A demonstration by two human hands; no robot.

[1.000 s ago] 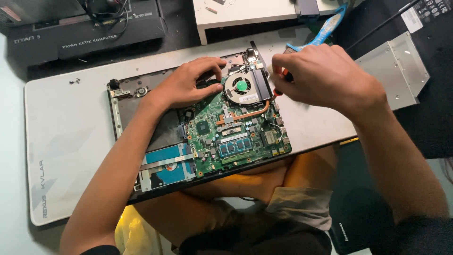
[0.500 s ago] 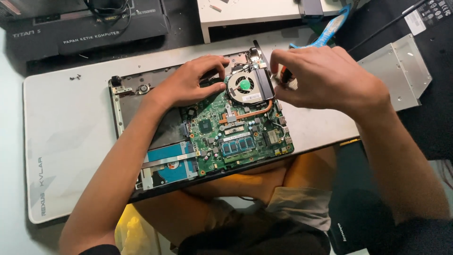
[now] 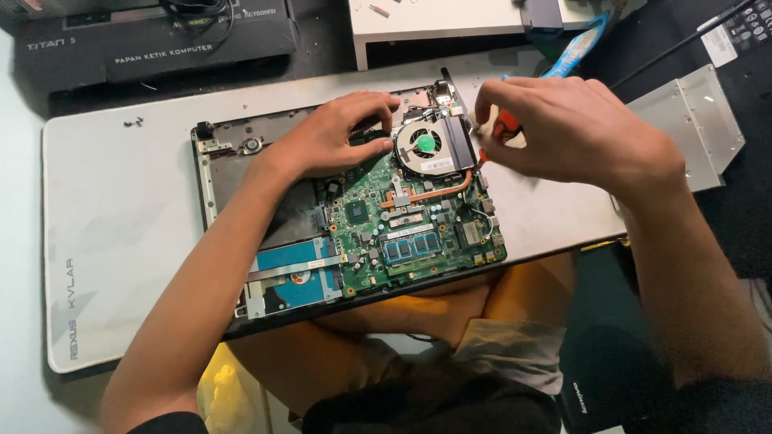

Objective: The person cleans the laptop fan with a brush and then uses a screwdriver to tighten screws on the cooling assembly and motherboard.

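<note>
Bench: a grey mat [image 3: 121,201] is spread under an opened laptop [image 3: 346,217].
Left hand [image 3: 330,137]: laid flat, fingers loose, just left of the fan [image 3: 425,145].
Right hand [image 3: 571,128]: clamped on a red-handled screwdriver [image 3: 505,124], at the fan's right edge.

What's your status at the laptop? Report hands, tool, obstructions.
Left hand flat on the opened laptop, beside the cooling fan. Right hand gripping a red-handled screwdriver at the fan's right edge. Tip hidden; nothing blocking.

Green circuit board [image 3: 402,229] w/ copper heat pipe [image 3: 430,193], blue drive [image 3: 293,273], orange-handled screwdriver [image 3: 507,124], grey mat [image 3: 121,201].
</note>
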